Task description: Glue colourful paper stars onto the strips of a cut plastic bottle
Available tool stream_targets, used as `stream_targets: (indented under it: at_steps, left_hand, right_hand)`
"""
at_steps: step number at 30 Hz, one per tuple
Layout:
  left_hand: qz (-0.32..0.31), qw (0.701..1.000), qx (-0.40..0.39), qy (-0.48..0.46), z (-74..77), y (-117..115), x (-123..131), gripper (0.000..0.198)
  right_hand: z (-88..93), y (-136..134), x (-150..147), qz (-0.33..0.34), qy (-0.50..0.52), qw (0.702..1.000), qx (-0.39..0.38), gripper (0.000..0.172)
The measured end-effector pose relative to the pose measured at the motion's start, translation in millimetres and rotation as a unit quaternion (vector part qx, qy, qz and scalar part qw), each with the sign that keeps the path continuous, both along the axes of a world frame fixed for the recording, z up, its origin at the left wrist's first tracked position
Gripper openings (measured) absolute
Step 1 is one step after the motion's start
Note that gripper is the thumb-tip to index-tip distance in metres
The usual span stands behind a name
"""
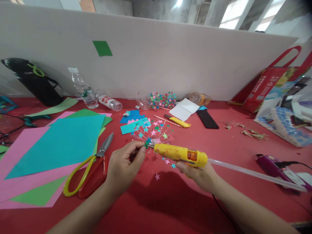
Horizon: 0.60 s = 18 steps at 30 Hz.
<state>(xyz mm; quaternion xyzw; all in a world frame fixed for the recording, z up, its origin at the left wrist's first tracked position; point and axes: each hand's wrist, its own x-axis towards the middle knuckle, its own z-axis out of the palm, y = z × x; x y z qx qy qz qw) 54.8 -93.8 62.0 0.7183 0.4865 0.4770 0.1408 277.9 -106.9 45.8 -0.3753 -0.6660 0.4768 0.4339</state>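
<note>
In my right hand (198, 172) is a yellow hot glue gun (174, 152), a long clear glue stick (243, 170) jutting from its back. Its metal nozzle points left and meets a small green paper star (147, 143). My left hand (128, 162) pinches that star between thumb and fingertips. Just behind lies a clear plastic piece cut into spread strips (167, 138), dotted with coloured paper stars. Loose stars, among them a pink star (157, 176), lie on the red tabletop near my hands. Scissors (97, 165) with one yellow and one red handle rest left of my left hand.
Coloured paper sheets (63, 139) cover the left side. Behind stand a black flask (34, 83) and a clear bottle (84, 91); another bottle (109, 102) lies down. A yellow cutter (179, 122), black phone (207, 118), star-covered plastic piece (162, 100) and red bag (264, 87) sit farther back.
</note>
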Motion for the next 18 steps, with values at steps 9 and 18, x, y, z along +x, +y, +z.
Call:
stream_targets:
  at_steps: [9, 18]
  left_hand:
    - [-0.003, 1.000, -0.007, 0.000, -0.5, -0.7, -0.7, 0.012]
    - [-0.001, 1.000, 0.018, 0.021, -1.3, 0.3, -1.1, 0.010]
  right_hand:
    - [4.3, -1.6, -0.9, -0.009, 0.001, 1.000, 0.008, 0.012]
    - [1.7, -2.5, 1.7, -0.016, -0.022, 1.000, -0.007, 0.021]
